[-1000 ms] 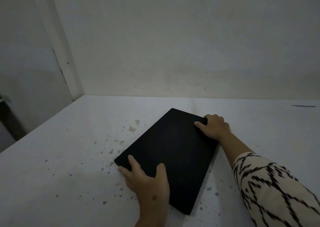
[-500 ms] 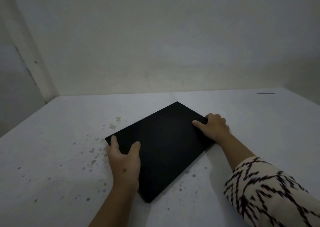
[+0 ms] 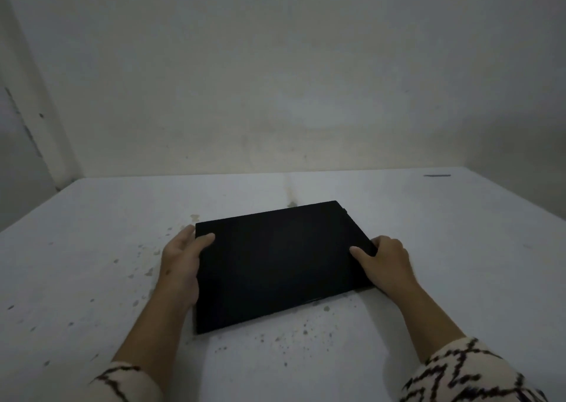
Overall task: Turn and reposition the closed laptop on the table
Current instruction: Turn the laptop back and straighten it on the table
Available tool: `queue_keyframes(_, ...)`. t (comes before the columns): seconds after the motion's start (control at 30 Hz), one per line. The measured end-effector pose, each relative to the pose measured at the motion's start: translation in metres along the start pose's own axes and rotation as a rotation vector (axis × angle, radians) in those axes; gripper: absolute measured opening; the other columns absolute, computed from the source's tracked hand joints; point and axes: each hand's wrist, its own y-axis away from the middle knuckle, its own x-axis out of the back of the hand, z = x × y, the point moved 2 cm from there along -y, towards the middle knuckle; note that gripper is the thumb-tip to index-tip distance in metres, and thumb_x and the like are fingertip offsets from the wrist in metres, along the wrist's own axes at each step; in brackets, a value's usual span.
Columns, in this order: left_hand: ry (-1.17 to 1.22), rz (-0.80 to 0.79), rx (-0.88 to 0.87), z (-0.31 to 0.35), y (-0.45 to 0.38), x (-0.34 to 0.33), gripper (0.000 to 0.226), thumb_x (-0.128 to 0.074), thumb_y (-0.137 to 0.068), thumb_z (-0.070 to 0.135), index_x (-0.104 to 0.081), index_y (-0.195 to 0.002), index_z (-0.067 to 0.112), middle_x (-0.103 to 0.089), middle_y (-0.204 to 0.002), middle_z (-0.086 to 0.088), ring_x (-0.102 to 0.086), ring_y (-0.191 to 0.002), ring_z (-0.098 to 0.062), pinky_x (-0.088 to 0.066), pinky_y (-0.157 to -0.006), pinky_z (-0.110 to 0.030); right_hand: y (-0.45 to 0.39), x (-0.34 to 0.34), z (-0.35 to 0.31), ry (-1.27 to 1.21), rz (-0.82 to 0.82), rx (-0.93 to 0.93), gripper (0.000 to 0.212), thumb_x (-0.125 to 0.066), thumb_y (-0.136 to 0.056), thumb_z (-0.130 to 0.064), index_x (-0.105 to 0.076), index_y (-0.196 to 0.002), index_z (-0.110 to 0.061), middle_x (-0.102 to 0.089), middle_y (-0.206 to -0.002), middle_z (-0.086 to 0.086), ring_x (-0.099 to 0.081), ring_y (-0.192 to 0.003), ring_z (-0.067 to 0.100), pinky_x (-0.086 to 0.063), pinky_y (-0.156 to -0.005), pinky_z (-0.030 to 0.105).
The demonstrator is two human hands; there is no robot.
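A closed black laptop [image 3: 275, 260] lies flat on the white speckled table [image 3: 92, 263], its long side running nearly left to right, slightly skewed. My left hand [image 3: 180, 266] grips its left short edge, thumb on the lid and fingers along the side. My right hand [image 3: 384, 262] holds the right short edge near the front corner, thumb on top. Both forearms come in from the bottom in cream sleeves with black pattern.
A plain pale wall [image 3: 291, 80] stands just behind the table. The table's left edge falls away at the far left. A small dark mark [image 3: 436, 175] lies at the table's far right. Dark specks dot the surface around the laptop.
The laptop has been rotated from a steep diagonal to nearly square with the table edge. My left hand slid from the front corner to the left edge; both hands stayed on it.
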Motion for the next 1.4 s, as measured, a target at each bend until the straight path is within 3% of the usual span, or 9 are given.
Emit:
queue_keyframes(0.2,0.073,-0.053,0.057,0.003,-0.022,0.001,0.052,-0.056,-0.087,0.002,-0.043,-0.138,0.001,-0.050,-0.135,-0.023,-0.050,-0.122,-0.032,-0.041,-0.095,-0.035,0.015,-0.003,0.002,0.000,0.040,-0.024,0.044,-0.063,-0.080,-0.045,-0.062,-0.095,-0.004,-0.064,-0.100,0.015,-0.062,-0.090,0.032,-0.055,-0.073,0.039)
queue_keyframes(0.4,0.134,-0.076,0.084,0.001,-0.039,0.005,0.048,-0.056,-0.086,0.003,-0.048,-0.133,0.001,-0.052,-0.134,-0.026,-0.051,-0.124,-0.036,-0.044,-0.096,-0.038,0.020,-0.009,0.002,0.016,0.088,-0.032,0.047,-0.063,-0.081,-0.044,-0.061,-0.101,-0.001,-0.062,-0.103,0.016,-0.061,-0.093,0.032,-0.055,-0.077,0.040)
queue_keyframes(0.6,0.131,-0.098,0.073,-0.001,-0.047,0.004,0.049,-0.053,-0.087,0.000,-0.045,-0.135,-0.001,-0.048,-0.137,-0.027,-0.051,-0.112,-0.029,-0.041,-0.096,-0.036,0.017,-0.012,0.002,0.018,0.106,-0.051,0.047,-0.062,-0.081,-0.045,-0.061,-0.103,-0.003,-0.063,-0.102,0.016,-0.061,-0.093,0.032,-0.056,-0.077,0.042)
queue_keyframes(1.03,0.017,-0.070,0.053,-0.005,-0.046,0.004,0.052,-0.053,-0.086,-0.001,-0.043,-0.137,-0.002,-0.048,-0.138,-0.021,-0.050,-0.120,-0.030,-0.041,-0.092,-0.033,0.017,-0.012,0.000,0.003,0.119,-0.038,0.049,-0.062,-0.081,-0.045,-0.063,-0.104,-0.001,-0.063,-0.102,0.017,-0.061,-0.094,0.033,-0.056,-0.079,0.043)
queue_keyframes(1.23,-0.246,-0.037,-0.012,0.001,-0.033,-0.003,0.047,-0.057,-0.087,0.007,-0.048,-0.132,0.000,-0.051,-0.136,-0.013,-0.054,-0.116,-0.029,-0.044,-0.097,-0.033,0.019,-0.011,-0.003,0.010,0.117,-0.044,0.050,-0.062,-0.082,-0.044,-0.062,-0.108,0.000,-0.062,-0.105,0.018,-0.059,-0.098,0.033,-0.054,-0.081,0.041)
queue_keyframes(1.3,-0.415,-0.080,-0.071,0.004,-0.019,-0.007,0.028,-0.055,-0.089,0.009,-0.057,-0.117,0.002,-0.053,-0.117,-0.003,-0.057,-0.095,-0.020,-0.044,-0.084,-0.027,0.019,-0.010,-0.003,0.014,0.110,-0.050,0.050,-0.061,-0.083,-0.044,-0.062,-0.107,0.000,-0.061,-0.106,0.018,-0.058,-0.099,0.033,-0.053,-0.081,0.040)
queue_keyframes(1.33,-0.492,-0.101,-0.095,0.002,-0.014,-0.006,0.029,-0.055,-0.090,0.012,-0.056,-0.117,0.003,-0.052,-0.112,-0.001,-0.055,-0.091,-0.018,-0.044,-0.081,-0.028,0.020,-0.009,-0.004,0.017,0.107,-0.050,0.049,-0.061,-0.083,-0.044,-0.062,-0.106,-0.001,-0.061,-0.106,0.018,-0.058,-0.099,0.033,-0.053,-0.081,0.040)
queue_keyframes(1.4,-0.650,-0.150,-0.112,-0.004,-0.009,0.001,0.046,-0.060,-0.086,0.025,-0.051,-0.128,0.008,-0.058,-0.123,-0.002,-0.057,-0.103,-0.022,-0.049,-0.093,-0.039,0.020,-0.009,-0.004,0.028,0.104,-0.047,0.048,-0.060,-0.083,-0.045,-0.062,-0.104,-0.001,-0.060,-0.105,0.018,-0.058,-0.098,0.033,-0.053,-0.081,0.040)
